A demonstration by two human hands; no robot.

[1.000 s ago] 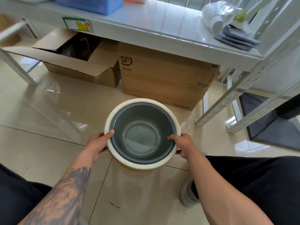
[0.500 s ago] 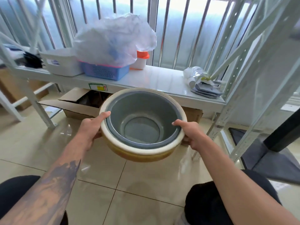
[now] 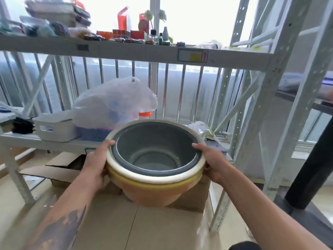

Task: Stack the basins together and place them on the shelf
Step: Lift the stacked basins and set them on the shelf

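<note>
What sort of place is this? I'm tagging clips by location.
Probably a storage room: white metal shelving crowded with small goods, cardboard boxes on the tiled floor beneath, and a white plastic storage bin on the lower shelf.

Two bare forearms enter from the bottom edge, no sleeves, no watch or bands at either wrist. Left forearm (image 3: 59,226): a large dark tattoo, blotchy grey-black ink covering the upper side well back from the wrist; pattern blurred, not readable. Left hand (image 3: 95,165) and right hand (image 3: 214,165): bare, no gloves, no rings visible. Right forearm (image 3: 266,213): unmarked. Dark clothing (image 3: 243,246) shows at the bottom edge.
</note>
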